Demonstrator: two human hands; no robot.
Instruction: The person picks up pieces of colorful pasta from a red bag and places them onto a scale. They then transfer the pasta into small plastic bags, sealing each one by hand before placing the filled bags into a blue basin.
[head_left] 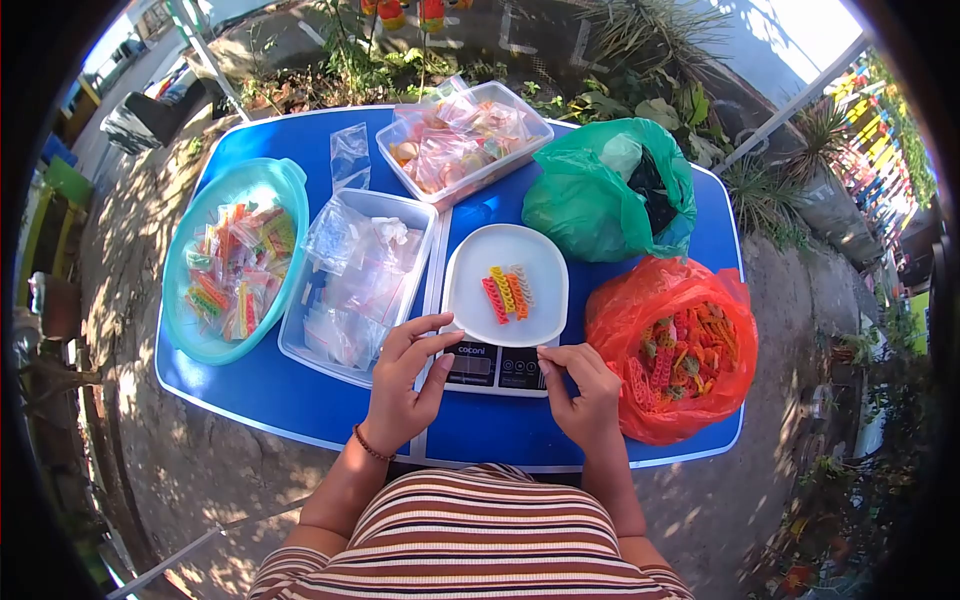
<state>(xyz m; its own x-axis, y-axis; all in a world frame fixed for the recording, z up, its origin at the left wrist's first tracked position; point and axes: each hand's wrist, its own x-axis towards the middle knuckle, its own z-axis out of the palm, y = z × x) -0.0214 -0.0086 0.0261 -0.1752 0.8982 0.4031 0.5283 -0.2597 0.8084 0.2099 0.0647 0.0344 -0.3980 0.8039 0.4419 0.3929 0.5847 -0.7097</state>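
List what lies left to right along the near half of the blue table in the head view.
Teal basin of filled packets, clear tray of empty bags, scale with white plate, red bag of colourful pieces.

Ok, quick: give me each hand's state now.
Left hand: open, empty, fingertips at the scale.
Right hand: fingers curled by the scale's corner; any hold cannot be told.

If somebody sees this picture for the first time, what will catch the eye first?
The bright blue table stands out; at its middle a white plate on a digital scale holds a few colourful pieces. The left hand and the right hand rest at the scale's front edge. At the right, an open red bag is full of similar pieces.
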